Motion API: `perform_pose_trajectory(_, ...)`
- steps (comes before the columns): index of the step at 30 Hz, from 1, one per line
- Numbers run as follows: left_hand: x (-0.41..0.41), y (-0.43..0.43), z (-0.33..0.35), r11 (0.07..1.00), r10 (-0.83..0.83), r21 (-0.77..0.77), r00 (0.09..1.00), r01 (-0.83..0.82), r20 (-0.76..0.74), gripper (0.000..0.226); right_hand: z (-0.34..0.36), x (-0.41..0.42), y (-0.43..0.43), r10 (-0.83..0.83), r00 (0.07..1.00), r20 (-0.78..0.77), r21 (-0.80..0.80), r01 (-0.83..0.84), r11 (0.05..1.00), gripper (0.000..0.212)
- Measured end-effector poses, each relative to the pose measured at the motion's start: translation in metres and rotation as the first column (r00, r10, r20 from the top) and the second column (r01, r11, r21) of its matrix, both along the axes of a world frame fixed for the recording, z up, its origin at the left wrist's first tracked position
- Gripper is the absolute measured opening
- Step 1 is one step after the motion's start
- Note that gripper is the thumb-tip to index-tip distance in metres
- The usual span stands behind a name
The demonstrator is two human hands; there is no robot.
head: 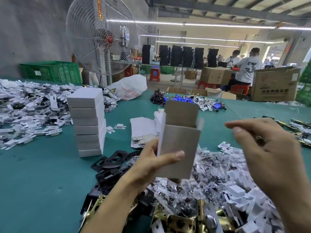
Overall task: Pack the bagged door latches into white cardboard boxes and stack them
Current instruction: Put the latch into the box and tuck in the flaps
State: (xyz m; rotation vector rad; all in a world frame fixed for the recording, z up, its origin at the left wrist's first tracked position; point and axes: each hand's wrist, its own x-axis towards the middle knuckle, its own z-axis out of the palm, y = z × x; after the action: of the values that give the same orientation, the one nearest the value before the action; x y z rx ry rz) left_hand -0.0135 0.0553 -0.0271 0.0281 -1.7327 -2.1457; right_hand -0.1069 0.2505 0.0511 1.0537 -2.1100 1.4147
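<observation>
Brass latches (183,219) lie closest, at 6 o'clock, partly buried under a pile of bagged parts (218,174) that spreads towards 4 o'clock. Just above them an upright box (178,148) is gripped low down by the left hand (156,163), thumb across its front, with the top flap standing open. The right hand (269,148) is held at 3 o'clock, apart from the box, fingers loosely bent; nothing is seen in it.

The bottom of the box is hidden, so a latch dropped in could fall through if that end is not tucked. The stack of white boxes (87,121) at 10 o'clock is tall and slightly uneven; it could be toppled by a careless placement on top.

Bare room is left on the green table (42,174) at 8 o'clock, beyond the black plates (111,163). The near table edge is not shown.
</observation>
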Motion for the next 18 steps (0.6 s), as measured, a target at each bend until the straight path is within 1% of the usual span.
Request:
perform_pose_trajectory(1,0.0,-0.001,0.001,0.997,0.041,0.065,0.998,-0.038,-0.039,0.057,-0.001,-0.003,0.002,-0.008,1.0,0.023,-0.035,0.009,0.999,0.024)
perform_pose_trajectory(2,0.0,-0.002,0.001,0.989,0.088,0.122,0.993,-0.079,-0.073,0.061,-0.005,-0.006,0.002,-0.015,0.998,0.061,-0.017,0.016,1.0,0.028)
perform_pose_trajectory(3,0.0,-0.003,0.002,0.979,0.136,0.166,0.985,-0.118,-0.102,0.066,-0.009,-0.011,0.001,-0.037,0.993,0.112,0.071,0.029,0.997,0.03)
perform_pose_trajectory(4,-0.001,-0.003,0.003,0.968,0.182,0.196,0.975,-0.156,-0.125,0.071,-0.016,-0.016,-0.002,-0.062,0.986,0.158,0.216,0.027,0.976,0.029)
perform_pose_trajectory(5,-0.001,-0.003,0.004,0.958,0.222,0.216,0.965,-0.189,-0.142,0.075,-0.025,-0.021,-0.006,-0.081,0.978,0.192,0.388,0.001,0.922,0.026)
perform_pose_trajectory(6,0.0,-0.003,0.006,0.948,0.257,0.229,0.954,-0.219,-0.153,0.077,-0.034,-0.025,-0.009,-0.1,0.971,0.218,0.545,-0.036,0.837,0.023)
perform_pose_trajectory(7,-0.001,-0.003,0.007,0.94,0.288,0.238,0.945,-0.246,-0.158,0.075,-0.043,-0.03,-0.012,-0.117,0.965,0.236,0.658,-0.07,0.75,0.023)
perform_pose_trajectory(8,-0.001,-0.003,0.007,0.931,0.315,0.244,0.935,-0.271,-0.162,0.072,-0.051,-0.034,-0.013,-0.139,0.958,0.252,0.725,-0.092,0.682,0.024)
perform_pose_trajectory(9,-0.002,-0.003,0.008,0.924,0.336,0.249,0.927,-0.29,-0.169,0.071,-0.056,-0.038,-0.014,-0.164,0.951,0.263,0.756,-0.098,0.647,0.026)
perform_pose_trajectory(10,-0.002,-0.003,0.008,0.918,0.352,0.254,0.919,-0.303,-0.178,0.071,-0.059,-0.041,-0.012,-0.198,0.944,0.263,0.769,-0.08,0.635,0.027)
perform_pose_trajectory(11,-0.003,-0.003,0.008,0.914,0.365,0.259,0.912,-0.312,-0.189,0.071,-0.061,-0.045,-0.009,-0.241,0.94,0.239,0.778,-0.037,0.628,0.028)
perform_pose_trajectory(12,-0.002,-0.002,0.009,0.911,0.375,0.261,0.905,-0.32,-0.2,0.07,-0.062,-0.048,-0.005,-0.287,0.936,0.202,0.8,0.012,0.6,0.029)
perform_pose_trajectory(14,-0.002,-0.001,0.008,0.913,0.379,0.252,0.897,-0.321,-0.229,0.062,-0.061,-0.055,0.002,-0.344,0.932,0.112,0.875,0.071,0.479,0.031)
perform_pose_trajectory(15,-0.002,0.0,0.008,0.914,0.38,0.246,0.891,-0.322,-0.247,0.053,-0.06,-0.057,0.005,-0.355,0.929,0.109,0.899,0.06,0.434,0.032)
perform_pose_trajectory(16,-0.002,0.0,0.007,0.912,0.387,0.249,0.884,-0.325,-0.263,0.044,-0.059,-0.057,0.006,-0.366,0.919,0.149,0.904,0.024,0.428,0.032)
perform_pose_trajectory(18,-0.002,-0.002,0.006,0.904,0.41,0.257,0.862,-0.341,-0.298,0.038,-0.06,-0.056,0.008,-0.376,0.889,0.262,0.877,-0.056,0.478,0.03)
